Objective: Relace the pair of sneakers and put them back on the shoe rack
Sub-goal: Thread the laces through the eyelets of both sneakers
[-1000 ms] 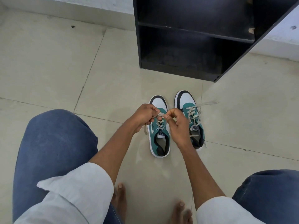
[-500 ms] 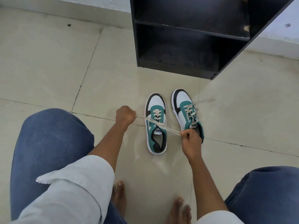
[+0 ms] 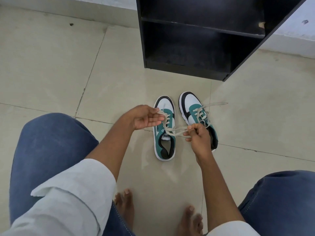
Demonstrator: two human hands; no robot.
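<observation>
As flat lace [image 3: 177, 130] spans | right hand [image 3: 197, 136] pinches (perhaps loop) | left sneaker [image 3: 164, 143] smooth

Right sneaker [image 3: 192, 106] heel: hidden behind my right hand [image 3: 198, 136].
Shoe rack [image 3: 196, 48] top: cut off by the upper edge.
Tongue label [image 3: 166, 136]: print too small to read.

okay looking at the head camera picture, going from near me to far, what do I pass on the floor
bare feet → left sneaker → right sneaker → black shoe rack → wall
</observation>
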